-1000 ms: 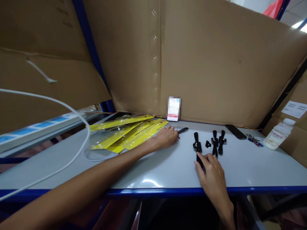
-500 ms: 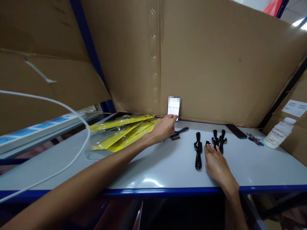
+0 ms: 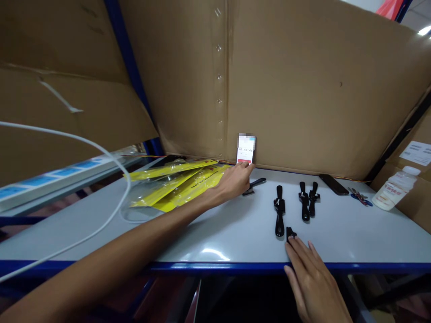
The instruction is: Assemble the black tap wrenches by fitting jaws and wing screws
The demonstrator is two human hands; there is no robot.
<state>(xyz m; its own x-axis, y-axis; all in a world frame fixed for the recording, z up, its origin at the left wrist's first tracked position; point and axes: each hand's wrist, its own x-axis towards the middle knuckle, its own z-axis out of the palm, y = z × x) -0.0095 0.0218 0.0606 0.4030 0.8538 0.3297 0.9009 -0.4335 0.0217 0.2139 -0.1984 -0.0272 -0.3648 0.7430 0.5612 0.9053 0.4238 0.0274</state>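
Note:
My left hand (image 3: 235,180) reaches to the foot of a phone (image 3: 245,149) with a timer, its index finger stretched out; whether it touches the phone I cannot tell. A black spokeshave (image 3: 257,181) lies partly hidden behind this hand. Near the table's front edge, the fingertips of my right hand (image 3: 311,273) press on a small black piece (image 3: 290,233), mostly covered by the fingers. Left of it and farther back lies one black spokeshave (image 3: 279,211). Two more, a spokeshave (image 3: 304,201) and its neighbour (image 3: 314,198), lie side by side to the right.
Yellow-carded clear packages (image 3: 188,184) are piled on the left of the table (image 3: 218,237). A white cable (image 3: 101,148) hangs in front of a power strip (image 3: 50,179). At right are a dark flat object (image 3: 333,184), small tools (image 3: 360,196) and a bottle (image 3: 396,188). Cardboard (image 3: 286,89) stands behind.
My right hand has come back from beside the pair of spokeshaves to the front edge, and the small black piece came with it. The left hand is slightly lower on the phone.

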